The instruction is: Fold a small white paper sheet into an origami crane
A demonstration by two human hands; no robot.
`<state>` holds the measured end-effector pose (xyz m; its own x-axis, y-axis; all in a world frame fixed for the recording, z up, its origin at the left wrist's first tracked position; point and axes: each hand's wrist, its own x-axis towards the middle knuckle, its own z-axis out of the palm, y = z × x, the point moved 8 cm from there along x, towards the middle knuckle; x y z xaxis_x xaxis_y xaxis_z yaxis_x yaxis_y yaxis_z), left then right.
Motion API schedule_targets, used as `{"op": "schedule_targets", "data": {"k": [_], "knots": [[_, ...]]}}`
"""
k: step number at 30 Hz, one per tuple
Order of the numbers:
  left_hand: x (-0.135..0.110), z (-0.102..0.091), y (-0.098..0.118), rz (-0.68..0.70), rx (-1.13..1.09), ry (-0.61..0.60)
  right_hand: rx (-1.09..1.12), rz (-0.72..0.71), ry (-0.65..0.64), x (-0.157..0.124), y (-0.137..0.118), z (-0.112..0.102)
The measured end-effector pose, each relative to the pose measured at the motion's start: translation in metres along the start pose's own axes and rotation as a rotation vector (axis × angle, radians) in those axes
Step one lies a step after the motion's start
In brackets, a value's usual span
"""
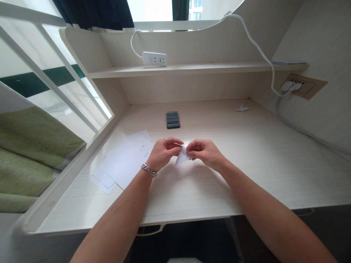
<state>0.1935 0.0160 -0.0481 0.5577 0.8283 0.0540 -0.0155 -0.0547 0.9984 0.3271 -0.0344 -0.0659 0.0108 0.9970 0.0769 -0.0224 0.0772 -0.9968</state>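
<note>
A small folded piece of white paper [182, 156] is held just above the desk, between my two hands. My left hand [166, 150], with a ring and a chain bracelet [148, 170] at the wrist, pinches its upper left edge between thumb and fingers. From the other side my right hand [203, 151] pinches the upper right of the paper. One pointed corner hangs down toward me. The fingers cover the top of the fold.
Loose white sheets [124, 160] lie left of my hands. Beyond them is a dark phone [173, 119]. A folded paper crane [242, 108] stands at the back right. A power strip [154, 58] sits on the shelf [192, 69]; a white cable [256, 44] runs to the wall socket [308, 86].
</note>
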Motion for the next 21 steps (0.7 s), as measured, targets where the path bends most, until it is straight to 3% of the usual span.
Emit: {"op": "schedule_targets", "data": {"k": [13, 21], "knots": [[0.0004, -0.0008, -0.0007, 0.059, 0.095, 0.005, -0.153, -0.124, 0.033, 0.0009, -0.0038, -0.0017], [0.0035, -0.0076, -0.0044, 0.058, 0.177, 0.084, -0.135, -0.038, -0.014, -0.0004, -0.0009, 0.0028]]}}
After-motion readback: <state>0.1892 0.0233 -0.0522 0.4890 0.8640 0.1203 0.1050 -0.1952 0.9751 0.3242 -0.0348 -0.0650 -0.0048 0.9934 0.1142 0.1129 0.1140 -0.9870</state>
